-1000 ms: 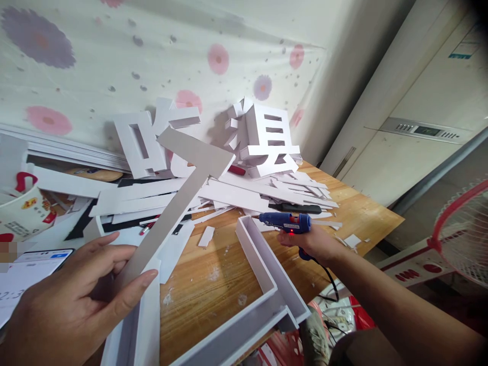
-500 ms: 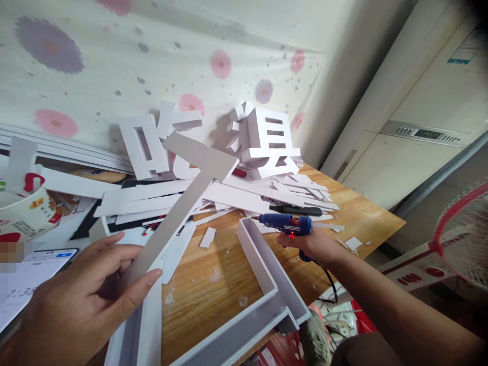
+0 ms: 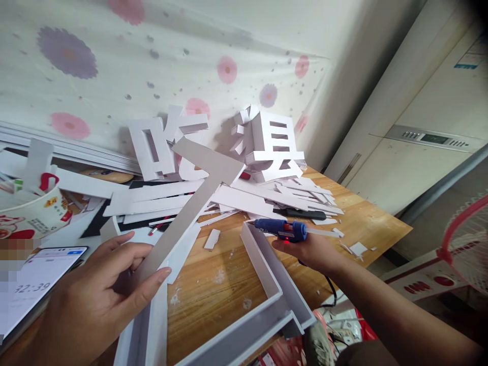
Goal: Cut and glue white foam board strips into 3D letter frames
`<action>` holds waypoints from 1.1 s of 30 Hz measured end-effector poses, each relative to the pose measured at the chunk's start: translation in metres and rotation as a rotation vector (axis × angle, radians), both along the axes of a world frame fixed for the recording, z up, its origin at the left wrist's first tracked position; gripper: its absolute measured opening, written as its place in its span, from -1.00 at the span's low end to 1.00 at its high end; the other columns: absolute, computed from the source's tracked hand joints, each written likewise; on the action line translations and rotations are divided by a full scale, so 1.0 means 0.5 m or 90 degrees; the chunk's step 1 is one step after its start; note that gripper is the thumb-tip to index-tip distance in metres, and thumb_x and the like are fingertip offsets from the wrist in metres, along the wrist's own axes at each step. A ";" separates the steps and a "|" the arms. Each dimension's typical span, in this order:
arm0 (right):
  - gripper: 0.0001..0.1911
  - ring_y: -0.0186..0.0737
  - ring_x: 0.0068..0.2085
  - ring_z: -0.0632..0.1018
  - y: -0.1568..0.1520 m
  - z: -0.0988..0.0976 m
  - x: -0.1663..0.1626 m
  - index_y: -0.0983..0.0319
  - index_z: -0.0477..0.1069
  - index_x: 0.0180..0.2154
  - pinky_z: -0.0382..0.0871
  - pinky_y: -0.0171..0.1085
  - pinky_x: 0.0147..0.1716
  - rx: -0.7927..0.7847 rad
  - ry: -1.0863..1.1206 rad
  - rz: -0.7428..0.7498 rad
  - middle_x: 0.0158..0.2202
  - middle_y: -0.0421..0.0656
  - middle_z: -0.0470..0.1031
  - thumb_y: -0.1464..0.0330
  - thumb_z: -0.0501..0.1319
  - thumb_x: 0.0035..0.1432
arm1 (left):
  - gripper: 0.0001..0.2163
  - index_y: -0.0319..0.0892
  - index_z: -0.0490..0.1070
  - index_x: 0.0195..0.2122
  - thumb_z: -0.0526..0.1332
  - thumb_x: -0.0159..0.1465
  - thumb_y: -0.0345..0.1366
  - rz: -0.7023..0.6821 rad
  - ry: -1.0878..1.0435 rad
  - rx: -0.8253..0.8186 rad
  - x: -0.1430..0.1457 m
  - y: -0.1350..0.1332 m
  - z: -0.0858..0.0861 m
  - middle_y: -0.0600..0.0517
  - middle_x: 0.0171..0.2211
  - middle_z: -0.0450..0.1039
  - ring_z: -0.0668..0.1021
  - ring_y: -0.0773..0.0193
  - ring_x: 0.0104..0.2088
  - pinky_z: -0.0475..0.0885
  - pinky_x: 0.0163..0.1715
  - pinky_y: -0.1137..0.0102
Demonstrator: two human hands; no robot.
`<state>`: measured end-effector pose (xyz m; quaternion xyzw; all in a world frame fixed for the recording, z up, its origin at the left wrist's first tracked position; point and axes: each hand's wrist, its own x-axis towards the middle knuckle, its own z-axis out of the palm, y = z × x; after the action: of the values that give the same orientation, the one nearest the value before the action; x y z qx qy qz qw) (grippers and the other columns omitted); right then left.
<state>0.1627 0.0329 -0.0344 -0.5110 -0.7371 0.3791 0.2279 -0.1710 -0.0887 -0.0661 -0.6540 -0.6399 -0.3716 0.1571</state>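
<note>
My left hand (image 3: 110, 284) is closed on a flat white foam board piece (image 3: 190, 213) with a bent end, held up and tilted over the table. In my right hand (image 3: 312, 249) is a blue hot glue gun (image 3: 282, 230) with a red light lit. Its nozzle is at the far top corner of a hollow white foam board frame (image 3: 263, 274), touching or just above the rim. A clear glue stick (image 3: 326, 233) pokes out of the gun's back. The frame rests near the table's front edge, and its left part runs beneath my left hand.
White three-dimensional characters (image 3: 276, 142) stand against the flowered wall sheet (image 3: 227, 69). Before them lie loose white strips (image 3: 244, 198) and a black-handled tool (image 3: 301, 213). At left are a paper bucket (image 3: 34, 213) and a phone (image 3: 41, 279). A fan (image 3: 465, 244) stands at right.
My right hand has brought the glue gun slightly left, its nozzle now at the frame's corner. My left hand keeps its hold on the board. The whole view has shifted a little.
</note>
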 end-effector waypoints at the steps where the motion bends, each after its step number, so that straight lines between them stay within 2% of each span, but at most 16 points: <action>1: -0.79 -0.26 -0.45 0.37 0.001 -0.001 -0.002 0.20 0.45 -0.35 0.21 -0.32 -0.53 0.000 -0.004 0.004 -0.47 -0.19 0.44 0.22 0.30 -0.05 | -0.86 0.02 0.38 -0.28 0.17 0.20 -0.10 -0.020 0.010 0.000 0.000 -0.001 0.001 0.13 -0.33 0.50 0.53 0.16 -0.06 0.41 -0.21 0.39; 7: -0.72 -0.27 -0.45 0.34 0.004 -0.004 -0.011 0.22 0.44 -0.31 0.23 -0.30 -0.49 0.012 -0.013 -0.003 -0.46 -0.20 0.41 0.18 0.29 -0.04 | -0.89 -0.01 0.34 -0.30 0.16 0.22 -0.14 -0.065 0.045 -0.006 0.010 -0.002 0.021 0.10 -0.41 0.44 0.52 0.13 -0.15 0.38 -0.26 0.37; 11: -0.76 -0.29 -0.49 0.32 0.007 -0.011 -0.010 0.21 0.42 -0.36 0.22 -0.30 -0.52 0.016 -0.033 -0.006 -0.51 -0.22 0.38 0.18 0.27 -0.03 | -0.92 0.01 0.35 -0.32 0.17 0.21 -0.16 -0.079 0.014 -0.001 0.018 -0.002 0.035 0.12 -0.42 0.44 0.53 0.19 -0.33 0.39 -0.32 0.37; 14: -0.75 -0.26 -0.45 0.37 0.009 -0.017 -0.007 0.21 0.44 -0.33 0.27 -0.28 -0.46 0.044 -0.026 0.005 -0.46 -0.20 0.43 0.18 0.26 -0.01 | -0.91 0.01 0.35 -0.36 0.16 0.20 -0.14 -0.074 -0.009 -0.004 0.024 -0.004 0.042 0.12 -0.43 0.45 0.51 0.21 -0.41 0.41 -0.36 0.36; 18: -0.75 -0.22 -0.43 0.41 0.007 -0.015 -0.007 0.19 0.46 -0.31 0.30 -0.27 -0.46 0.076 -0.059 -0.003 -0.46 -0.19 0.46 0.17 0.25 -0.01 | -0.89 0.01 0.35 -0.35 0.16 0.19 -0.11 -0.077 -0.003 -0.004 0.027 -0.007 0.044 0.07 -0.47 0.42 0.54 0.11 -0.24 0.42 -0.31 0.35; 22: -0.77 -0.20 -0.42 0.43 0.002 -0.008 -0.012 0.18 0.47 -0.33 0.31 -0.28 -0.48 0.081 -0.067 0.002 -0.45 -0.19 0.49 0.19 0.23 -0.01 | -0.87 0.00 0.34 -0.33 0.15 0.20 -0.11 -0.076 0.006 -0.014 0.024 -0.006 0.040 0.06 -0.47 0.40 0.55 0.10 -0.26 0.42 -0.25 0.32; 27: -0.76 -0.19 -0.40 0.44 -0.001 -0.006 -0.012 0.21 0.48 -0.33 0.33 -0.27 -0.43 0.071 -0.080 -0.002 -0.42 -0.17 0.51 0.21 0.24 -0.04 | -0.86 -0.01 0.34 -0.31 0.13 0.22 -0.09 -0.080 0.050 -0.013 0.021 -0.006 0.037 0.04 -0.45 0.44 0.51 0.00 -0.07 0.41 -0.24 0.28; 33: -0.79 -0.26 -0.47 0.40 0.001 -0.004 -0.006 0.20 0.47 -0.35 0.27 -0.30 -0.49 0.046 -0.052 -0.002 -0.47 -0.20 0.47 0.24 0.25 -0.06 | -0.84 -0.01 0.34 -0.29 0.13 0.23 -0.08 -0.084 0.064 -0.009 0.017 -0.005 0.038 0.05 -0.46 0.44 0.50 0.02 -0.07 0.41 -0.26 0.30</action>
<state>0.1595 0.0333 -0.0363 -0.5188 -0.7581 0.3305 0.2166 -0.1623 -0.0912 -0.0474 -0.7135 -0.5896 -0.3432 0.1595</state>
